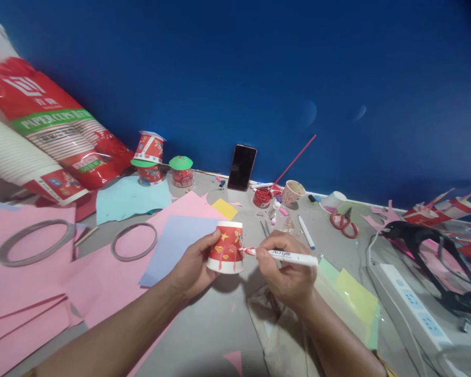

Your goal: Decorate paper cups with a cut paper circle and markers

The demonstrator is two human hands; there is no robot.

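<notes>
My left hand (192,267) is closed around a small red paper cup (226,247) held upside down, with yellow stars and white rims. My right hand (288,272) grips a white acrylic marker (286,255) like a pen, and its red tip touches the cup's right side. Both hands hover just above the grey table (215,324), over a pale blue paper sheet (176,248) and pink paper (113,283).
Two tape rings (134,242) lie on pink paper at left. Packs of paper cups (51,131) lean at far left. Decorated cups (149,159), a phone (242,167), a red paint pot (262,197), scissors (343,224) and a power strip (412,303) stand around.
</notes>
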